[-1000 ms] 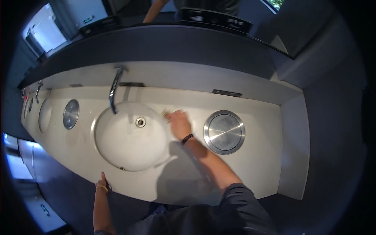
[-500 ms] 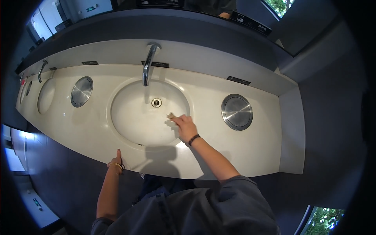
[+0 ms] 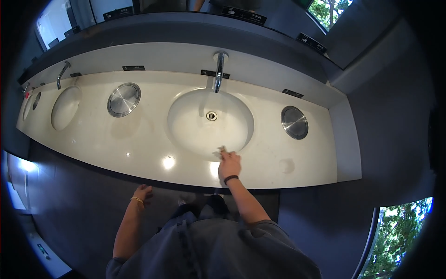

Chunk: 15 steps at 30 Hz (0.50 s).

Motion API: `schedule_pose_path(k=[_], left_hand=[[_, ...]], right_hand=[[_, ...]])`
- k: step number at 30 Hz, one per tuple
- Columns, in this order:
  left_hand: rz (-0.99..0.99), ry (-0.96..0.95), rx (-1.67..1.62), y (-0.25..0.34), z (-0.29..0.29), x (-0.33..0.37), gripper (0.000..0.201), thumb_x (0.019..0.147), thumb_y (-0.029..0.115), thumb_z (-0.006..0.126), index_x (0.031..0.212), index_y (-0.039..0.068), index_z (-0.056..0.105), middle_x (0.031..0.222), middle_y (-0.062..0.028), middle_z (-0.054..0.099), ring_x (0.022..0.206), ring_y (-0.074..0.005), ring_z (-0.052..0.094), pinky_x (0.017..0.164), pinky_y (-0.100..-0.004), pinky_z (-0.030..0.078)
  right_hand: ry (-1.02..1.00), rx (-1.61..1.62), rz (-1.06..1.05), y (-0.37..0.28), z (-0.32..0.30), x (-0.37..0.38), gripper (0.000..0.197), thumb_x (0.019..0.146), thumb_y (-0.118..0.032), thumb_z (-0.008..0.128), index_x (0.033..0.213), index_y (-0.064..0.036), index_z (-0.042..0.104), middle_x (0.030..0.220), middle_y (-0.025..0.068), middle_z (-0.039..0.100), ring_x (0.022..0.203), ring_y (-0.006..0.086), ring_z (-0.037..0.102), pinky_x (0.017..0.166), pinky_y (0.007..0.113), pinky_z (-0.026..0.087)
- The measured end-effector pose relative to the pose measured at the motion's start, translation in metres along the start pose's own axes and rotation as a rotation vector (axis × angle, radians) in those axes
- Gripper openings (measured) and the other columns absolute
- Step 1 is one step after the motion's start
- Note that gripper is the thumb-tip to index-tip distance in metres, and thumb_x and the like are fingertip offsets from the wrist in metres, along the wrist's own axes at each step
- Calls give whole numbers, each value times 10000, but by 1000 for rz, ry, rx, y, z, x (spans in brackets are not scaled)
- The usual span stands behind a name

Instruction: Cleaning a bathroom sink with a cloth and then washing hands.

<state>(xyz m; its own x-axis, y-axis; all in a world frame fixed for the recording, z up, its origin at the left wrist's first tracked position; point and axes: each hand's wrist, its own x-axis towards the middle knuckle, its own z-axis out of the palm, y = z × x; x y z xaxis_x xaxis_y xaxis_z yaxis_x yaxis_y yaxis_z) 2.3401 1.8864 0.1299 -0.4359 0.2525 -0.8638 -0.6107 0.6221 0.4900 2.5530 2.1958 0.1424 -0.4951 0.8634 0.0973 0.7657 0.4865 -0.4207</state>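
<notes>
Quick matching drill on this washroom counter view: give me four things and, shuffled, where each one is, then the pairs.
Things:
1. right hand
2. left hand
3. faucet
4. round metal lid

Places:
A. set in the counter right of the basin
B. at the basin's near rim, on a small cloth
C. at the counter's front edge, below the top
D. behind the basin, spout over the bowl

Pairs: 1-B, 2-C, 3-D, 4-A

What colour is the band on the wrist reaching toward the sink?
Black, on the right hand wrist by the sink; head view.
</notes>
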Motion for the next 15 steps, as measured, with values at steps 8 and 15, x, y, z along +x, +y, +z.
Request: schedule_pose_path(k=[8,15], left_hand=[[-86,149,-67,-93,-111,50,588,778,304,585,1262,90,328,1064,-84,528,918,-260,543,765,-500,389],[-282,301,-86,-114,-151,33,504,792,275,567,1217,92,369,949,-85,539,797,-250,554,660,-479,422]], right_hand=[[359,65,398,109,-47,19,248,744,-72,482,947,-111,620,838,132,527,809,287,520,736,371,433],[263,-279,594,44,-29,-20,292,735,-120,502,1022,-146,549,927,127,479,819,297,516,699,395,452]])
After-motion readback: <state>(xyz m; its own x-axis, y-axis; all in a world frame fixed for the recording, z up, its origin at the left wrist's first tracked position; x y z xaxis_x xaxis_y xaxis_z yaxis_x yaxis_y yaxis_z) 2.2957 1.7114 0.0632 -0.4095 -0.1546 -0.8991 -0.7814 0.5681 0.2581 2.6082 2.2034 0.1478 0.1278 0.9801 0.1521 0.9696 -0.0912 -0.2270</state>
